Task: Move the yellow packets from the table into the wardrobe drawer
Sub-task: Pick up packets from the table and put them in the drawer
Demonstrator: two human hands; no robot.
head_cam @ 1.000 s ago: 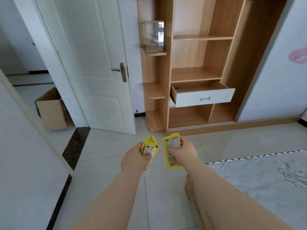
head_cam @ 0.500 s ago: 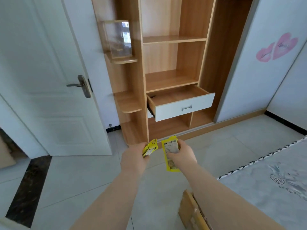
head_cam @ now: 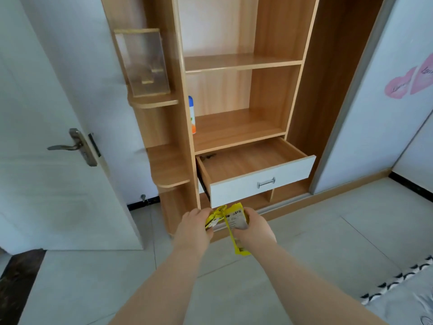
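Note:
My left hand grips a crumpled yellow packet and my right hand grips a longer yellow packet that hangs down below it. Both hands are held out in front of me, just below and in front of the wardrobe drawer. The drawer has a white front with a metal handle and stands pulled open. Its wooden bottom shows, with a small dark item in the back left corner.
The wooden wardrobe has open shelves; a spray can stands on the shelf above the drawer. A clear box sits on a left side shelf. A white door stands at left, a patterned mat at lower right.
I have come closer to the wardrobe, which now fills the view. Both hands, still holding the packets, have drawn together and sit just under the open drawer's front.

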